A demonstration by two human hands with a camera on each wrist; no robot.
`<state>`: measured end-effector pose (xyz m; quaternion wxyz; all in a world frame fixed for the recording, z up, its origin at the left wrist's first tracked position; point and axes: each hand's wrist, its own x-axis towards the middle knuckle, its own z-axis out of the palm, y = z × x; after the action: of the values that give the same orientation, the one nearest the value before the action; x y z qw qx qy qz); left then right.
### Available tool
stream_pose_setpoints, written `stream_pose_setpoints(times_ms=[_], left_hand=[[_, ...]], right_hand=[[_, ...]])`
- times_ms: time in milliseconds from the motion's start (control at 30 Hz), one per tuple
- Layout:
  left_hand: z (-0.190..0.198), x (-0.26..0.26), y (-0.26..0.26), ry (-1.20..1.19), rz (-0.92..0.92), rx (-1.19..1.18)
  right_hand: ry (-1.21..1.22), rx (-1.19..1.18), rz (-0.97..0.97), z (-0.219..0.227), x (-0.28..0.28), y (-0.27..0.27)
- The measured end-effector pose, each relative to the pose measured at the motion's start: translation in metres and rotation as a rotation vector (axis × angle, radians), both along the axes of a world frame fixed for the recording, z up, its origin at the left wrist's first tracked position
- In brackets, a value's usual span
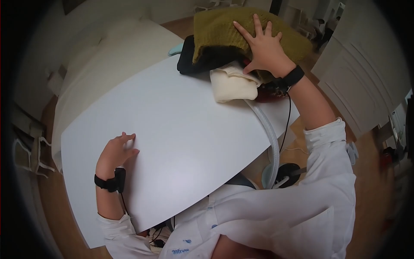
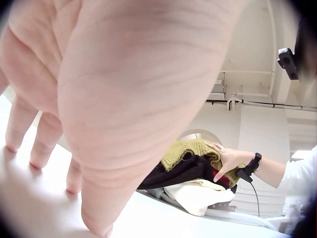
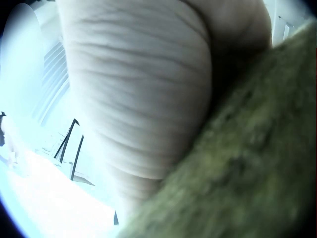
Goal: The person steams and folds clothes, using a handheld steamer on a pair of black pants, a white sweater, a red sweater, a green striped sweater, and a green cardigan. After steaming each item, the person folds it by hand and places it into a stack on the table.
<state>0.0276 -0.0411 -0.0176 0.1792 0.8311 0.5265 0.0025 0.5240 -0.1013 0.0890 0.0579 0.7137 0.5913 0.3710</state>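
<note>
My right hand [image 1: 267,51] lies with fingers spread on top of an olive-green knit garment [image 1: 215,30], palm down. In the right wrist view the ribbed knit [image 3: 257,163] fills the lower right under my palm. Beneath the knit are a folded black cloth [image 1: 187,56] and a cream folded cloth [image 1: 230,86], which pokes out toward me. A dark red patterned piece [image 1: 271,94] shows under my wrist. On the left of the white table [image 1: 172,142], my left hand [image 1: 115,151] holds nothing, its fingertips [image 2: 42,161] resting down on the tabletop.
A pale ribbed hose [image 1: 269,134] runs from under the pile over the table's near edge to the floor. A light-blue item [image 1: 175,49] sticks out behind the black cloth. A black cable [image 1: 288,125] hangs from my right wrist. A white chair [image 1: 36,155] stands at far left.
</note>
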Motion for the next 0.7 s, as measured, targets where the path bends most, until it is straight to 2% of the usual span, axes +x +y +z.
stream_pose_setpoints(times_ms=[67, 233, 300, 333, 433, 533, 633, 700], left_hand=[[-0.002, -0.004, 0.001, -0.036, -0.037, 0.035], [-0.006, -0.006, 0.002, -0.019, -0.058, 0.090], [-0.002, -0.004, 0.001, 0.006, -0.033, 0.072], [-0.002, -0.003, 0.003, 0.005, -0.032, 0.068], [-0.005, -0.008, 0.002, 0.012, -0.043, 0.067], [-0.008, -0.010, 0.003, -0.069, -0.036, 0.091], [-0.012, -0.014, 0.007, -0.109, -0.040, 0.072], [-0.013, -0.014, 0.009, -0.111, -0.114, 0.127]], right_hand=[[-0.098, 0.108, 0.025, -0.015, 0.000, -0.001], [-0.071, 0.149, 0.023, -0.020, -0.001, 0.008], [0.098, 0.126, 0.182, -0.004, 0.012, 0.009], [0.103, 0.177, 0.253, 0.007, 0.017, 0.002], [0.218, 0.173, 0.193, 0.026, 0.036, -0.005], [0.209, 0.209, 0.167, 0.013, 0.049, -0.010], [0.193, 0.201, 0.212, 0.003, 0.039, -0.014], [0.165, 0.214, 0.238, -0.003, 0.030, -0.012]])
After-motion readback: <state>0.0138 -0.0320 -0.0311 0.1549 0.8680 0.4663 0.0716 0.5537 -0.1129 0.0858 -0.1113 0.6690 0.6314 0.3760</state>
